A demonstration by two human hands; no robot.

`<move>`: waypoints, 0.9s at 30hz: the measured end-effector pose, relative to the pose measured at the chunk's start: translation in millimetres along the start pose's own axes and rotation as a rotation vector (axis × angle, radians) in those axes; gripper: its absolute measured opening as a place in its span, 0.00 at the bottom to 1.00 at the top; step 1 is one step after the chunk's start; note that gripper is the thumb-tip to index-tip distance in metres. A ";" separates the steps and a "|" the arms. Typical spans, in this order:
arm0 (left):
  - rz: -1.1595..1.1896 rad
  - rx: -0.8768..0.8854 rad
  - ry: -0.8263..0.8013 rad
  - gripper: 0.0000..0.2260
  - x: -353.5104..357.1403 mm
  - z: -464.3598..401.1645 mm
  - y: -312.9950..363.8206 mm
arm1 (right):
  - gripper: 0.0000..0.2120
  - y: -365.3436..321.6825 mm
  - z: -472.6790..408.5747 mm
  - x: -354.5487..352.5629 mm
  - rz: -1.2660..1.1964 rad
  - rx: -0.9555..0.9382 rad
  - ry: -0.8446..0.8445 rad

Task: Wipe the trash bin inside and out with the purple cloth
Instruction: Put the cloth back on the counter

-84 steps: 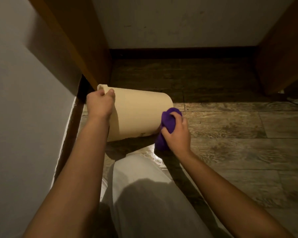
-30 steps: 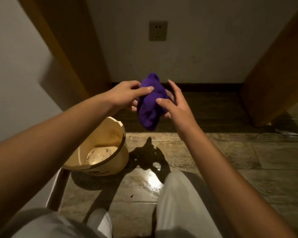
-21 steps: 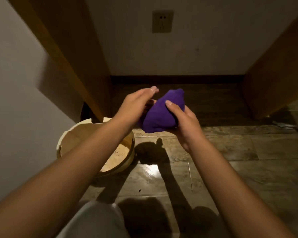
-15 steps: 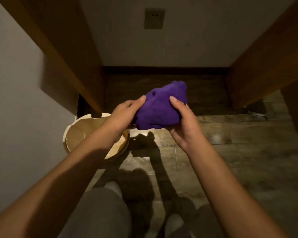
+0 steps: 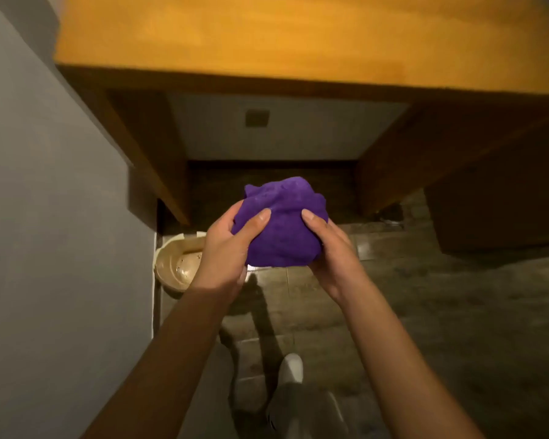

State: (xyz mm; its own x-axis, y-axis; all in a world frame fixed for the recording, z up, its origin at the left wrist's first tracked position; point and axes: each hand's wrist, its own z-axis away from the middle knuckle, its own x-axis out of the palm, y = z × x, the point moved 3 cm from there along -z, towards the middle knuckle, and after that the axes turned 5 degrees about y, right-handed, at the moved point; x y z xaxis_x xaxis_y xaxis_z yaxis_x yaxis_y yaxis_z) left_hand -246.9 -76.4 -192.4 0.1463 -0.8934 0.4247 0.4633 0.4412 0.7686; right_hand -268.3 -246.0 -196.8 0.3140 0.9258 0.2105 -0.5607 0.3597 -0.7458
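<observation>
The purple cloth [image 5: 282, 223] is bunched into a ball, held up in front of me by both hands. My left hand [image 5: 227, 248] grips its left side with the thumb on top. My right hand [image 5: 330, 251] cups its right side, thumb pressed into the fabric. The cream trash bin [image 5: 175, 264] stands upright on the floor far below, against the left wall, partly hidden behind my left hand. Dark specks show on its inner bottom.
An orange wooden tabletop [image 5: 298, 36] spans the top of the view, with its dark side panels [image 5: 441, 172] framing a recess. A wall socket [image 5: 257, 118] sits on the back wall. A grey wall [image 5: 45, 217] runs along the left. My shoe [image 5: 290, 367] is on the tiled floor.
The bin went from tipped in my left hand to standing on the floor. Both hands took the cloth and bunched it. The view rose well above the bin and the tabletop came into sight.
</observation>
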 end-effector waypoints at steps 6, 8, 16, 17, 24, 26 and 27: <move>-0.076 0.088 -0.026 0.28 22.1 20.6 107.3 | 0.23 -95.6 47.7 46.0 0.003 -0.112 -0.071; -0.090 0.075 -0.024 0.33 21.1 19.1 132.8 | 0.24 -116.6 50.6 65.8 -0.003 -0.149 -0.078; -0.294 0.189 0.018 0.11 20.7 -40.8 238.6 | 0.23 -187.0 7.3 156.4 -0.251 -0.164 -0.095; -0.307 0.199 0.067 0.10 20.9 -53.1 248.8 | 0.22 -196.2 -3.3 163.1 -0.228 -0.183 -0.078; -0.529 0.383 0.329 0.09 29.6 -150.6 296.8 | 0.30 -256.8 -110.0 184.7 0.061 -0.211 0.081; -0.645 0.370 0.438 0.11 26.6 -176.1 301.1 | 0.28 -271.5 -141.1 187.7 0.219 -0.245 0.099; -0.710 0.374 0.486 0.11 24.1 -186.0 302.2 | 0.28 -277.6 -154.6 189.8 0.300 -0.272 0.104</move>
State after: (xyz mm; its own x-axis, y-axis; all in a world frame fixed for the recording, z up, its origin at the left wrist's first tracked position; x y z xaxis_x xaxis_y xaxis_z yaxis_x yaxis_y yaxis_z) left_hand 59.2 19.7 -38.9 0.3253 -0.8638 -0.3847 0.2852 -0.2982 0.9109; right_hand 65.4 -188.1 -47.5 0.2512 0.9632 -0.0962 -0.4207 0.0191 -0.9070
